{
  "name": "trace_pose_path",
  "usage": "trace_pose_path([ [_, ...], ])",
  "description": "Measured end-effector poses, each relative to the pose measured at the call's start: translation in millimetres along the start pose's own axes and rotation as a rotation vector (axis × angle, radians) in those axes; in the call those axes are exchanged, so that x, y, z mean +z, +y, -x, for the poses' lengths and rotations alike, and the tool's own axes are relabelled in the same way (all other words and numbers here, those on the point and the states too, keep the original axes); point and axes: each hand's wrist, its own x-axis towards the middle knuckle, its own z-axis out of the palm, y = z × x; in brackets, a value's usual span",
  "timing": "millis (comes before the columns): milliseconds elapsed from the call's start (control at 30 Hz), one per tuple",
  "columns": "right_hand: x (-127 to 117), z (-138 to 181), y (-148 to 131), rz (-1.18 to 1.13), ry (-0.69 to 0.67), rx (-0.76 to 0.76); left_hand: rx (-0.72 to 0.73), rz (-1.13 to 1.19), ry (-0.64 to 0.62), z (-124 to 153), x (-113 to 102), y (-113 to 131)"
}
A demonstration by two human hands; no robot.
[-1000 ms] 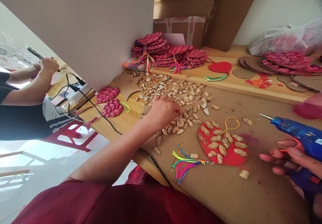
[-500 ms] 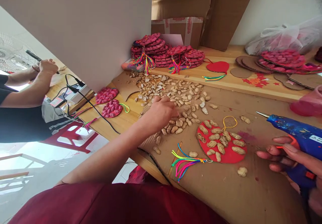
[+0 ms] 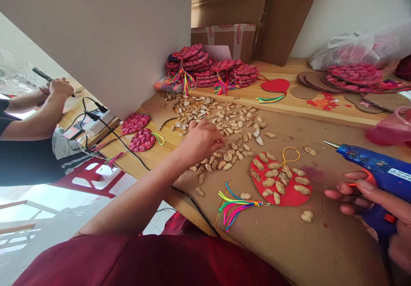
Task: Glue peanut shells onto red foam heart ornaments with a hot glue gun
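My right hand [image 3: 369, 204] is wrapped round a blue hot glue gun [image 3: 375, 162], its metal nozzle pointing left over the cardboard. Over the heap of peanuts [image 3: 229, 155] is my left hand [image 3: 204, 138], fingers bent down and drawn together; whatever is between the fingertips is hidden. Between my hands lies a red disc [image 3: 290, 198] with several peanuts spread on it, a yellow loop [image 3: 291, 154] at its far edge and a multicoloured tassel [image 3: 236, 207] at its near left. Single peanuts [image 3: 307, 216] lie beside the disc.
Finished pink discs [image 3: 208, 67] are stacked on the raised wooden shelf [image 3: 250, 91], near a red disc and red stars [image 3: 324, 102]. Two pink discs [image 3: 141, 140] lie at left. A black cable [image 3: 195, 207] crosses the table edge. Another person's hands [image 3: 59, 88] hold a dark object at far left.
My left hand has lifted slightly and shifted left over the peanuts, its fingers more visible. The camera view has shifted a little; my right hand still holds the glue gun.
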Motion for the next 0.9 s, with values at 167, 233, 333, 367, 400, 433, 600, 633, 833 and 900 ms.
trace_pose_path([
  [167,12,20,-22,-0.163,0.053,0.052,0.050,-0.026,-0.054,-5,1,2],
  [233,16,27,-27,-0.213,-0.014,0.014,0.073,-0.055,-0.062,-7,1,0],
  [333,20,32,-31,-0.239,-0.062,-0.032,0.088,-0.066,-0.049,-7,1,-4],
  [367,20,33,-31,-0.240,-0.071,-0.039,0.097,-0.056,-0.032,-7,0,-4],
  [400,20,33,-31,-0.240,-0.080,-0.044,0.102,-0.040,-0.004,-6,-2,-2],
  [433,20,34,-31,-0.241,-0.085,-0.048,0.109,-0.018,0.024,-6,-4,3],
  [600,19,35,-32,-0.268,-0.111,-0.050,0.240,0.138,0.003,-8,-16,60],
  [633,19,35,-32,-0.275,-0.112,-0.048,0.288,0.148,-0.038,-11,-15,75],
  [833,19,36,-33,-0.300,-0.110,-0.048,0.463,0.148,-0.135,-29,13,135],
  [900,20,36,-33,-0.304,-0.110,-0.051,0.467,0.118,-0.141,-32,20,141],
])
